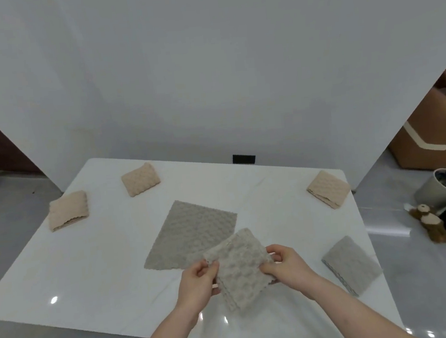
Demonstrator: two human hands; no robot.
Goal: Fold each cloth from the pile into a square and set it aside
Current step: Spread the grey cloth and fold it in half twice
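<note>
A grey bumpy cloth (241, 268), folded into a small square, is held just above the white table (89, 263) near its front edge. My left hand (197, 283) grips its left edge and my right hand (283, 266) grips its right edge. Behind it an unfolded grey cloth (192, 231) lies flat in the middle of the table. A folded grey square (351, 264) lies at the right front. Three folded beige squares rest farther away: one at the left edge (69, 209), one at the back left (140, 179), one at the back right corner (328, 188).
The table stands against a white wall with a dark socket (243, 159). On the floor to the right are two bins (444, 188), a small brown toy (428, 220) and a cardboard box (432, 143).
</note>
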